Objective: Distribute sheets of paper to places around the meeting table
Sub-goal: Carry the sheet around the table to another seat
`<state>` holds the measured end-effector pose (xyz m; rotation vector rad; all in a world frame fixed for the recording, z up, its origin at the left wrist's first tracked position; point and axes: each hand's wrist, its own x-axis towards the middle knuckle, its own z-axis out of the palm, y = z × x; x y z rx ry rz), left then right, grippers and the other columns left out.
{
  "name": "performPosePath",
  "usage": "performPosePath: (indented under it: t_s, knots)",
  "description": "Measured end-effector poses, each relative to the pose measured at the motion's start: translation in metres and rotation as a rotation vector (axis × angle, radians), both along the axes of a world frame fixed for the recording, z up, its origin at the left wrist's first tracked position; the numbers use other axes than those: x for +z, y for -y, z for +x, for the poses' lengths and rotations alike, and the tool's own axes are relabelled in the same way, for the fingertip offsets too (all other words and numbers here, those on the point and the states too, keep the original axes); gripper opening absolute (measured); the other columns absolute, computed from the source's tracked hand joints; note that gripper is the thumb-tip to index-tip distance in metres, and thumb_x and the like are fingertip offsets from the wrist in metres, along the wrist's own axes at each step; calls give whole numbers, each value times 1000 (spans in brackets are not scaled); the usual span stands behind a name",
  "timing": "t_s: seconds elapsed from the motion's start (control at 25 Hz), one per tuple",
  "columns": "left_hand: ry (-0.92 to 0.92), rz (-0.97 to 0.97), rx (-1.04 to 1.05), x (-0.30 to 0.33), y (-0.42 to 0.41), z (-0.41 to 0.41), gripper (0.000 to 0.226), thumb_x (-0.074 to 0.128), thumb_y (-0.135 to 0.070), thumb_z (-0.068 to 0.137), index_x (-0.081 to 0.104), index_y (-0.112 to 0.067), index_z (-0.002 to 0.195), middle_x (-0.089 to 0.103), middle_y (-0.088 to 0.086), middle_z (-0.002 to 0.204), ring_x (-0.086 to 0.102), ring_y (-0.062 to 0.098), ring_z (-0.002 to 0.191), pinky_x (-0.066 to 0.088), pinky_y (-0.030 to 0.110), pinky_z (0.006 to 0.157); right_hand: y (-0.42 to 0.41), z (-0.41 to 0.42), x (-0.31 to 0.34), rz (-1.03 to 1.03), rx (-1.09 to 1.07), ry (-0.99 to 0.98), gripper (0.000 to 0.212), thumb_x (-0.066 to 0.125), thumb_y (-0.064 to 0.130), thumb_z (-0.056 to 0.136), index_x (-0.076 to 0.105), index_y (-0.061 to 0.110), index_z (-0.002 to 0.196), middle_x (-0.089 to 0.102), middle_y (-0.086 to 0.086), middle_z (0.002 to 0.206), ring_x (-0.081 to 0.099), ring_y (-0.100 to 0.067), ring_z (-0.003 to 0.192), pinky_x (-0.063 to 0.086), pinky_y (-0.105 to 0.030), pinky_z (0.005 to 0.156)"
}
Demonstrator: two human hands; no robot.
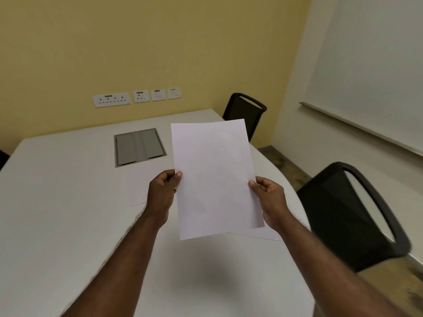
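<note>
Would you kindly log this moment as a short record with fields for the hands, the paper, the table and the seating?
left hand: pinches the held sheet's left edge
right hand: pinches its right edge
held sheet: white, raised above the table
other paper: a sheet lies flat on the table, mostly hidden beneath the held one
table: white, with a grey cable hatch set in its top
chairs: near chair at the right edge, far chair by the far corner
wall: a row of sockets

Grey cable hatch [140,147], wall sockets [136,97] on yellow wall, whiteboard [375,72], two black chairs [350,216]
</note>
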<state>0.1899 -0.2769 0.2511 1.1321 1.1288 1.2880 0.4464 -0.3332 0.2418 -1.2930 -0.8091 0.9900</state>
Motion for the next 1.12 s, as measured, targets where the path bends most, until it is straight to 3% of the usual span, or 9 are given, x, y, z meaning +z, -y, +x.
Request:
performPosePath:
  t_s: [0.28,0.6,0.8,0.92,1.12]
  knots:
    - [2,70,-155,28,87,165,11,61,-21,92,71,-18,96,74,2,100,66,20,90,50,45,92,125,152,18,26,-182,59,17,67,23,88,70,17,104,74,-3,104,70,-24,96,56,-48,89]
    - [-27,132,-293,26,154,348,11,62,-23,92,71,-21,98,74,2,104,67,23,99,53,42,90,232,321,25,43,-361,55,13,71,19,86,71,18,99,77,-4,97,72,-26,92,58,-46,86]
    - [-31,162,-364,24,149,448,11,61,-25,92,70,-23,99,73,-4,102,68,17,97,55,33,81,244,409,26,69,-439,51,20,69,13,87,70,8,106,76,-4,94,73,-18,82,59,-33,74]
    - [-15,161,-405,25,130,516,15,61,-27,92,70,-22,103,73,-6,104,69,14,94,54,29,76,235,463,27,72,-475,68,14,68,10,88,70,10,101,76,0,91,73,-11,75,58,-22,65]
    - [-58,133,-476,28,92,624,21,61,-34,91,68,-21,106,72,-4,106,68,17,96,56,39,83,207,553,29,56,-549,91,20,67,10,88,69,5,107,76,-6,95,73,-21,85,60,-31,76]
